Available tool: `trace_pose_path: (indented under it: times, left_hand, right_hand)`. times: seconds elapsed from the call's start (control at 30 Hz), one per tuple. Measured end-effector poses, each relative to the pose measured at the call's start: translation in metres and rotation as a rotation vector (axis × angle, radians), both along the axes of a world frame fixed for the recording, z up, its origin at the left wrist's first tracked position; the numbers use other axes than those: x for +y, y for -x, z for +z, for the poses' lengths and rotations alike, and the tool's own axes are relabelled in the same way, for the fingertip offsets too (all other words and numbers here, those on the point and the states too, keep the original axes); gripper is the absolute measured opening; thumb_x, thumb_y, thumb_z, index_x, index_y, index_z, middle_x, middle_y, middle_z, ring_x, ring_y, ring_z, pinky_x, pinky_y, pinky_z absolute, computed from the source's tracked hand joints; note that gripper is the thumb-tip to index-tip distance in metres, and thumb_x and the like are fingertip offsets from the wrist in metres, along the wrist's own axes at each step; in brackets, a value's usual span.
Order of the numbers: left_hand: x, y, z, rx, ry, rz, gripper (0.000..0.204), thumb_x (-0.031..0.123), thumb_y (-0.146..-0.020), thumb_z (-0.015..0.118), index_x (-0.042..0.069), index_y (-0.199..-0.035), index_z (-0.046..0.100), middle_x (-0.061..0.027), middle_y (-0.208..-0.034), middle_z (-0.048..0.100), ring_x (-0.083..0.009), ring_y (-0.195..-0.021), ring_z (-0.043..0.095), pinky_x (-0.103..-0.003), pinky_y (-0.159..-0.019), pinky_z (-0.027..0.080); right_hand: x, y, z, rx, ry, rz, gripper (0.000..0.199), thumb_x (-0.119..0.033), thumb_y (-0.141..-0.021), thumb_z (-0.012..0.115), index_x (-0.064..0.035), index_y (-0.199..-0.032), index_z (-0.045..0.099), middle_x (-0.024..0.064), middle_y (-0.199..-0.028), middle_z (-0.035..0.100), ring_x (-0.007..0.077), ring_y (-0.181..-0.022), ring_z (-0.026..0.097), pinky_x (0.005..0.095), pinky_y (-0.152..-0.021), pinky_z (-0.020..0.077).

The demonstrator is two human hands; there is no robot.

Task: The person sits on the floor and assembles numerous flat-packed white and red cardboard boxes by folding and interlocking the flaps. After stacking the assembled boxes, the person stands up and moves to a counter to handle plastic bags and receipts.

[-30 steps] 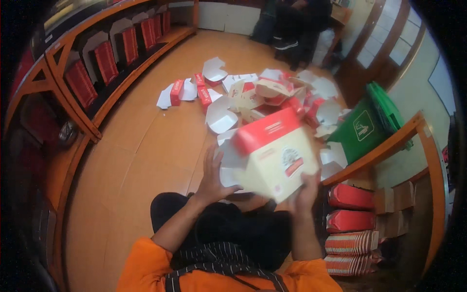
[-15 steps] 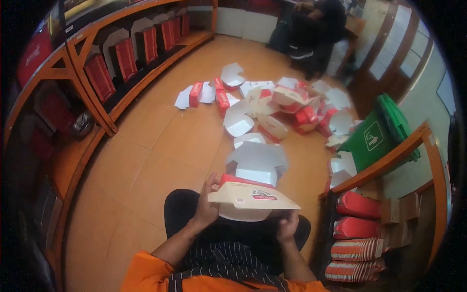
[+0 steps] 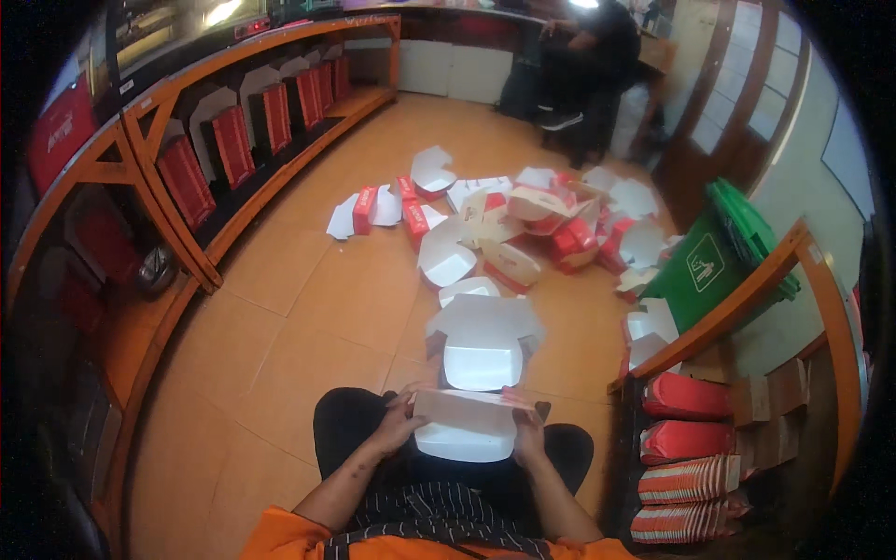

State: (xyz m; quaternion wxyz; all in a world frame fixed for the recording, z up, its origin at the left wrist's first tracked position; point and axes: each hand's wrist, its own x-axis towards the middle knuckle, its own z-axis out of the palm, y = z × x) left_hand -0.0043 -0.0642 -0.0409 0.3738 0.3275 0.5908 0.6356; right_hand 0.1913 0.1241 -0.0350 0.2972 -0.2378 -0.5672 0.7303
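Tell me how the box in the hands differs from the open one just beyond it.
The held box is gripped by the left hand and right hand; the farther box rests on the floor. The held box shows a narrow panel; the farther box, a wide, flared one. Both show white insides.

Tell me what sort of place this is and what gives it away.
Probably a packing or storage area, perhaps for takeaway food: loose cartons lie heaped on the floor, neat stacks of packaging sit at the right, and a green bin stands nearby.
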Motion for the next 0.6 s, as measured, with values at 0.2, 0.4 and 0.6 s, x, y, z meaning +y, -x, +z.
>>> trace_pose_path:
  times: [0.2,0.4,0.6]
  left_hand:
    - [0.012,0.014,-0.013,-0.364,-0.053,-0.034,0.047,0.050,-0.091,0.057,0.009,-0.113,0.049,-0.0105,-0.130,0.045,-0.0217,-0.120,0.046,-0.039,-0.104,0.036]
    - [0.023,-0.002,-0.005,-0.125,-0.132,0.125,0.061,0.061,-0.091,0.049,0.005,-0.115,0.059,-0.0060,-0.109,0.059,-0.0148,-0.102,0.054,-0.031,-0.089,0.045]
    - [0.032,-0.009,-0.005,-0.378,-0.010,0.195,0.053,0.045,-0.093,0.058,-0.001,-0.119,0.057,-0.0098,-0.113,0.062,-0.0194,-0.103,0.058,-0.034,-0.090,0.046]
  right_hand:
    - [0.011,0.009,0.008,0.140,0.201,0.231,0.033,-0.017,-0.097,0.052,-0.0039,-0.127,0.057,0.0144,-0.147,0.038,0.0252,-0.132,0.040,0.0393,-0.111,0.0309]
    - [0.008,0.006,-0.006,0.163,0.152,0.201,0.042,-0.031,-0.097,0.051,-0.0014,-0.126,0.055,0.0126,-0.144,0.042,0.0245,-0.125,0.046,0.0396,-0.107,0.0366]
    - [0.011,0.009,0.002,0.090,0.358,0.068,0.046,-0.033,-0.097,0.054,0.0027,-0.127,0.050,0.0132,-0.130,0.052,0.0259,-0.120,0.050,0.0391,-0.103,0.0381]
